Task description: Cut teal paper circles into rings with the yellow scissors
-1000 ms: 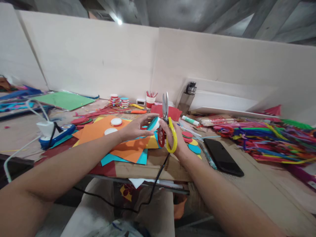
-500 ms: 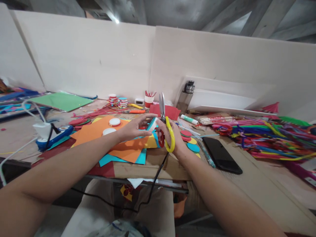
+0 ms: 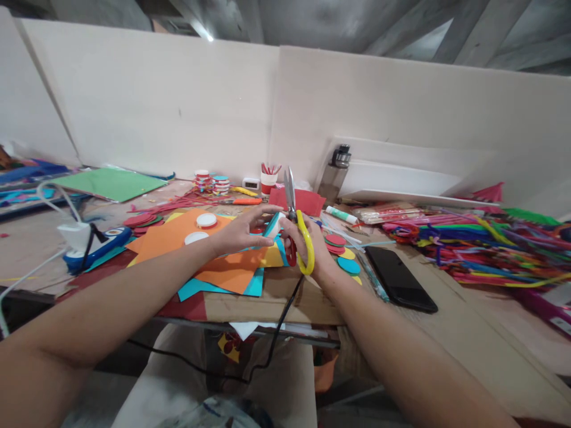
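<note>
Evidently pinching disc (image 3: 273, 224) between left hand (image 3: 238, 230) and right hand (image 3: 310, 241), nine o'clock from the latter's gripped, twelve-pointing scissors (image 3: 292, 215).

Scissors (image 3: 292, 213), frame centre: red handle (image 3: 291, 257) was partly hidden by right hand (image 3: 319, 249). Digital clock's (image 3: 250, 183) readout was illegible. Pipe cleaners (image 3: 482, 249) ran off right edge.

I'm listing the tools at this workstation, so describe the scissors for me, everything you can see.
The scissors have silvery, metal-looking blades and two finger loops: a yellow loop, seen nearly whole, and a red loop, partly hidden by fingers. They are held over the worktable, tips pointing up and slightly leftward in the picture. Whether the blades are fully shut is hard to tell. The right hand grips them at the loops.
</note>
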A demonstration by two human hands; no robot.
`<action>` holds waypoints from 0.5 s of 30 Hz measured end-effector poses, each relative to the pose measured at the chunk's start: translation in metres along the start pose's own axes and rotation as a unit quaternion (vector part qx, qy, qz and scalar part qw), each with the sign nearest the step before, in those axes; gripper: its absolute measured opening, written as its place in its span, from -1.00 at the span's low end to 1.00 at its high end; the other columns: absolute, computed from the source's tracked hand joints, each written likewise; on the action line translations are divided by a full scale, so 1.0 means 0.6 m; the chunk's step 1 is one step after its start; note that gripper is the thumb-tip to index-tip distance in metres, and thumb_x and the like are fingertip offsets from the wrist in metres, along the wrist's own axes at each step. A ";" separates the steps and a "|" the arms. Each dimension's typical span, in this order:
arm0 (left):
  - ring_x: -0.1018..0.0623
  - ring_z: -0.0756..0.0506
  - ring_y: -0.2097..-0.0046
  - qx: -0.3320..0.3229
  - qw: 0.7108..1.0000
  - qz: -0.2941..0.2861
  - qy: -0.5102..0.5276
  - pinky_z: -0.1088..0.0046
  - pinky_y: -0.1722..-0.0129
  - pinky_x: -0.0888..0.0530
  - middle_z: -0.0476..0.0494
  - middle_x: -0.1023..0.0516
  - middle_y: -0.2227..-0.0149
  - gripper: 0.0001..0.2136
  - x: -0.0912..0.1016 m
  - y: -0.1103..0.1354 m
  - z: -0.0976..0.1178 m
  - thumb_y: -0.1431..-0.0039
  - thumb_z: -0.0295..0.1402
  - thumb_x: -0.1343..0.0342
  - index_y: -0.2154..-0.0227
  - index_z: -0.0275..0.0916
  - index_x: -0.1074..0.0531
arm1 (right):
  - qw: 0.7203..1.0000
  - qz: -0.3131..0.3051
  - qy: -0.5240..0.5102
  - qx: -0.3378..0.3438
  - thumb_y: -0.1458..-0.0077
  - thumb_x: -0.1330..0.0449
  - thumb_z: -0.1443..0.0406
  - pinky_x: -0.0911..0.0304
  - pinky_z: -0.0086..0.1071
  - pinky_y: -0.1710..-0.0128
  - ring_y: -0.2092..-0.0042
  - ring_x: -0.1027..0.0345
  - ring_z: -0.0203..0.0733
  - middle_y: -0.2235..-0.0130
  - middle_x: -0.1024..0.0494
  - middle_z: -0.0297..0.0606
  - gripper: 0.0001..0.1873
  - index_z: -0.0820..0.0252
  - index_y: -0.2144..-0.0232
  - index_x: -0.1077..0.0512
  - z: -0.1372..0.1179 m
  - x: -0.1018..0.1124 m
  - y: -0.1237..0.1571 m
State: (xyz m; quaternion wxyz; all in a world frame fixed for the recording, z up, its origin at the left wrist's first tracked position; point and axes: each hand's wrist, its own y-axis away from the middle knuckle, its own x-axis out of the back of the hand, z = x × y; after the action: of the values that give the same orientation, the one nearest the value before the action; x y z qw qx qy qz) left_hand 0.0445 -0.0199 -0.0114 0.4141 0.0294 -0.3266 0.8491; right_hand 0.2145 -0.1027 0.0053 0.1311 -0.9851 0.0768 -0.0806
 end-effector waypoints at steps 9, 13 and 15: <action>-0.43 -0.23 -0.13 -0.056 0.972 0.107 -0.202 0.26 0.01 -0.47 -0.30 -0.39 -0.14 -0.33 0.000 -0.001 0.009 0.07 -0.12 -0.39 -0.13 -0.10 -0.37 | 0.998 -0.011 -0.047 -0.029 0.08 -0.23 -0.22 -0.13 -0.50 0.71 0.67 -0.16 -0.38 0.66 -0.29 -0.50 -0.44 0.11 0.45 -0.25 -0.006 -0.007 0.005; -0.42 -0.23 -0.13 -0.081 0.956 0.118 -0.255 0.26 -0.01 -0.45 -0.30 -0.41 -0.10 -0.33 0.001 -0.003 0.017 0.08 -0.06 -0.37 -0.11 -0.12 -0.38 | 0.998 -0.015 -0.059 -0.033 0.08 -0.22 -0.24 -0.14 -0.49 0.72 0.70 -0.16 -0.38 0.69 -0.30 -0.50 -0.42 0.12 0.46 -0.25 -0.001 -0.008 0.002; -0.43 -0.22 -0.12 -0.082 0.955 0.116 -0.261 0.25 -0.02 -0.44 -0.29 -0.42 -0.08 -0.35 0.000 -0.003 0.019 0.08 -0.04 -0.36 -0.10 -0.13 -0.39 | 0.998 -0.015 -0.059 -0.035 0.07 -0.22 -0.23 -0.14 -0.49 0.72 0.71 -0.16 -0.38 0.69 -0.30 -0.50 -0.43 0.12 0.46 -0.25 0.004 -0.007 0.000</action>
State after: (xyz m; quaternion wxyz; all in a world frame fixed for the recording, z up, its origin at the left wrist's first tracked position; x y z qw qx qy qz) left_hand 0.0435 -0.0254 -0.0015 0.2144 0.1781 -0.4927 0.8244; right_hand 0.2107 -0.1017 0.0026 0.0997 -0.9932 0.0567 -0.0212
